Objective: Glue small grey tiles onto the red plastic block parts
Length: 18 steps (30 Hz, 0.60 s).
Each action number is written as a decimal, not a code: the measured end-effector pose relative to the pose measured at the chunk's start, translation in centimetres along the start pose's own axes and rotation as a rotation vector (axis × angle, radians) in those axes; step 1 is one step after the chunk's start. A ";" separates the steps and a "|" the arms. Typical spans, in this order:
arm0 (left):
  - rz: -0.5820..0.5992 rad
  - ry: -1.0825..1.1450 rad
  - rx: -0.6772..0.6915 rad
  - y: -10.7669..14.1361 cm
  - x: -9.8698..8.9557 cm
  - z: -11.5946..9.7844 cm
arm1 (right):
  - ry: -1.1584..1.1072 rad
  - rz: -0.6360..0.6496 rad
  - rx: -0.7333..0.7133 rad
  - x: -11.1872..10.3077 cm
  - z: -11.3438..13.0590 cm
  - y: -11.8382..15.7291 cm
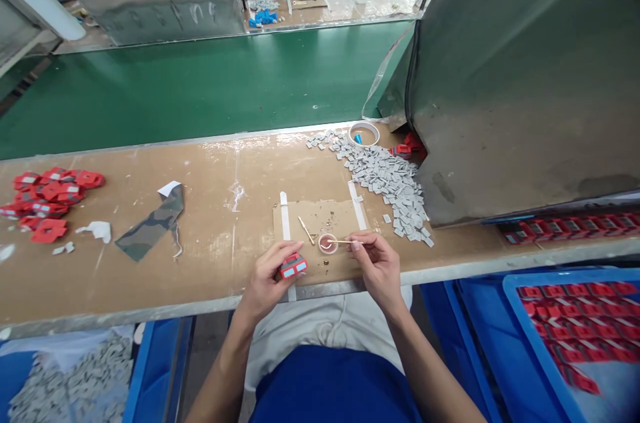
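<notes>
My left hand is closed around a small red plastic toy car body with pale window patches. Between the fingertips of my right hand is a thin wooden stick. The stick's far end reaches into a small round cup of reddish-brown liquid. Left of the cup, a second short stick lies on a stained cardboard sheet, which is taped down to the bench.
Many small grey pieces spread at right, beside a tape roll. Red car parts and a camouflage cloth strip lie left. A metal housing bounds the right; a green belt runs behind. Across it, a person stands.
</notes>
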<state>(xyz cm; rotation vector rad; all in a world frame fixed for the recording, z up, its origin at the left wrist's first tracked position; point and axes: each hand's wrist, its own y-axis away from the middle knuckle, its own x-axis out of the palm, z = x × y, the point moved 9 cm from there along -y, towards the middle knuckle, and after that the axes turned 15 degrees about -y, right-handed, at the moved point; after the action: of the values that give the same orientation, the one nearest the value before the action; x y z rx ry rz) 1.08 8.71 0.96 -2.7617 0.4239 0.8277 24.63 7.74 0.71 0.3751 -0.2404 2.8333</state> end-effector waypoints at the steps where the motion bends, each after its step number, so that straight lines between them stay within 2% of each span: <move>1: 0.010 0.012 -0.017 0.1 0.2 0.2 | 0.009 0.010 -0.014 0.2 0.5 0.1; 5: 0.048 0.019 -0.113 0.4 0.8 0.9 | 0.083 0.147 -0.108 2.7 3.3 0.9; 9: 0.037 -0.044 -0.128 0.3 0.6 0.7 | 0.194 0.263 -0.236 5.9 5.5 1.7; 13: 0.038 -0.065 -0.121 0.2 0.5 0.5 | 0.234 0.317 -0.321 7.8 5.8 2.1; 18: 0.054 -0.074 -0.101 0.0 0.6 0.2 | 0.234 0.354 -0.325 8.4 5.0 2.3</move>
<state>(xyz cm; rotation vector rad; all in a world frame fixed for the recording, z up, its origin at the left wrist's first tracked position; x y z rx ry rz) 1.47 8.62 0.41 -2.8116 0.4565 0.9869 17.37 6.65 7.54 -0.0772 -0.7723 3.0633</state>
